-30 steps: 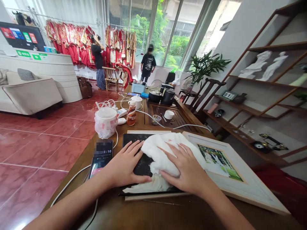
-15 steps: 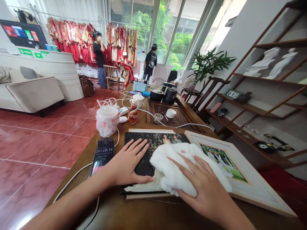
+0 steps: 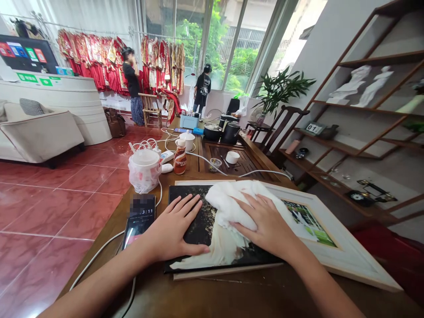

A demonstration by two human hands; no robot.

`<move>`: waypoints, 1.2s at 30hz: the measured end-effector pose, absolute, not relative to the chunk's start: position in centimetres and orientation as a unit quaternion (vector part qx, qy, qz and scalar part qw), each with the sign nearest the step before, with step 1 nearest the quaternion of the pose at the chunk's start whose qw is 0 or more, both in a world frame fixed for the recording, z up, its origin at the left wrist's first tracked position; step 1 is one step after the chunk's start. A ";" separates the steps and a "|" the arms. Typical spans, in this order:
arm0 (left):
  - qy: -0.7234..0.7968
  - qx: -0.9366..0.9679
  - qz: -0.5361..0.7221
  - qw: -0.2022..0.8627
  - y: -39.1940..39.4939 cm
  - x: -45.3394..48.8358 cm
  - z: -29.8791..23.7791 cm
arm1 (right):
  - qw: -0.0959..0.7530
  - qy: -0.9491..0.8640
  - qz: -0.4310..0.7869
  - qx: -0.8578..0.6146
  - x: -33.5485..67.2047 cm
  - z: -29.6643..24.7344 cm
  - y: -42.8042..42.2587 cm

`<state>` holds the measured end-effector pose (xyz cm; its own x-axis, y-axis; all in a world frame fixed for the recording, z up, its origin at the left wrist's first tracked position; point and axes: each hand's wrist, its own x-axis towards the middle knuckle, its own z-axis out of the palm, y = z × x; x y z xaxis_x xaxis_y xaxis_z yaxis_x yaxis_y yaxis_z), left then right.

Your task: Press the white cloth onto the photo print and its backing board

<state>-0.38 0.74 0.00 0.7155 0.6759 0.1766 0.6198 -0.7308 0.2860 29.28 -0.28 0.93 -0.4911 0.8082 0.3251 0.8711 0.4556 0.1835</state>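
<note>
A dark photo panel with a pale flowing gown printed on it lies on the wooden table, on top of a light wooden frame whose edges show beneath. Flat on the panel's left part rests my left hand, fingers spread and holding nothing. My right hand grips a bunched white fluffy cloth and presses it on the panel's upper right. The cloth hides that part of the print and overlaps a white framed picture lying at the right.
Left of the panel lie a phone and a cable. Beyond stand a bagged white tub, a brown bottle, a lidded cup, a small white bowl and dark pots. Two people stand farther back near red garments.
My right hand has slid the white cloth up and to the left across the panel, uncovering the lower gown and covering the printed figures at the top. The left hand stays in place.
</note>
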 end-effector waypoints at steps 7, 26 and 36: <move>0.353 0.919 0.146 0.100 0.8 -0.4 -0.2 | 0.078 -0.853 -0.182 -0.483 30.6 0.2 -6.7; 0.328 0.929 0.133 0.111 1.2 -0.8 0.1 | 0.105 -0.825 -0.149 -0.534 31.7 0.7 -0.1; 0.350 0.918 0.148 0.112 0.9 -0.5 0.1 | 0.121 -0.824 -0.150 -0.532 32.0 0.6 0.9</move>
<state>-0.48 0.94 0.13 0.7111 0.6760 0.1930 0.6097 -0.7297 0.3094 31.99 0.95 0.58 -0.4037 0.8410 0.3602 0.9140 0.3880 0.1184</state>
